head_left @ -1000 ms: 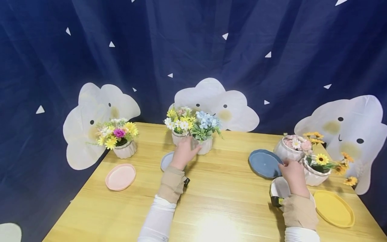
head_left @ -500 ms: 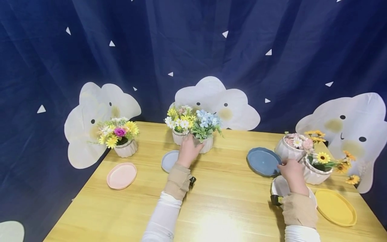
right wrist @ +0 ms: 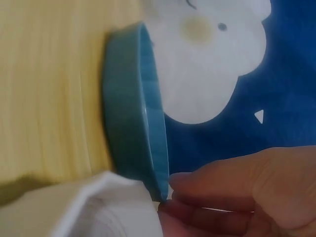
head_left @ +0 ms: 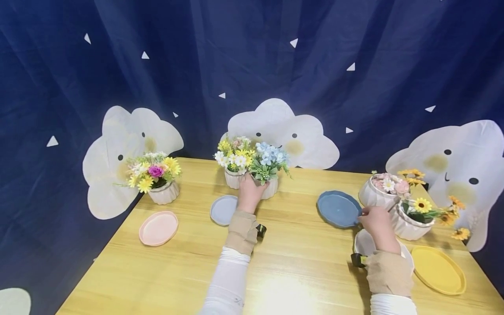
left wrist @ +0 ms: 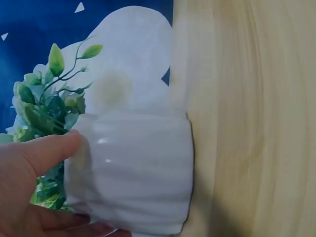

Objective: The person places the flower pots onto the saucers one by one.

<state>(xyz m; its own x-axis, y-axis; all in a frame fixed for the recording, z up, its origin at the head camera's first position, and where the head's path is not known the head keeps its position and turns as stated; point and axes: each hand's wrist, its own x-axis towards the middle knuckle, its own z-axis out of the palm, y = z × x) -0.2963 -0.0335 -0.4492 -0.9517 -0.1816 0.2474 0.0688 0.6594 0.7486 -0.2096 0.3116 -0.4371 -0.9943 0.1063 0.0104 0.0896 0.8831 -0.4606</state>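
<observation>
My left hand (head_left: 250,195) holds a white ribbed flowerpot (head_left: 271,190) of blue flowers (head_left: 269,154) at the back middle. In the left wrist view its thumb lies at the rim of the pot (left wrist: 138,173), with the fingers on the opposite side. Right beside it stands another pot (head_left: 232,178) with yellow and white flowers. On the right, my right hand (head_left: 378,225) pinches the near right rim of a dark blue plate (head_left: 338,209). A white plate (head_left: 363,242) lies partly hidden under the right wrist; its rim overlaps the blue plate's end in the right wrist view.
A pot of pink flowers (head_left: 377,194) and a pot of sunflowers (head_left: 411,226) stand just beyond my right hand. The yellow plate (head_left: 439,270) lies at the right edge. Leftward are a lavender plate (head_left: 222,211), a pink plate (head_left: 158,228) and a mixed-flower pot (head_left: 164,194).
My left hand has moved right and settled against the blue-flower pot. The blue plate has slid slightly left, together with the fingers of my right hand.
</observation>
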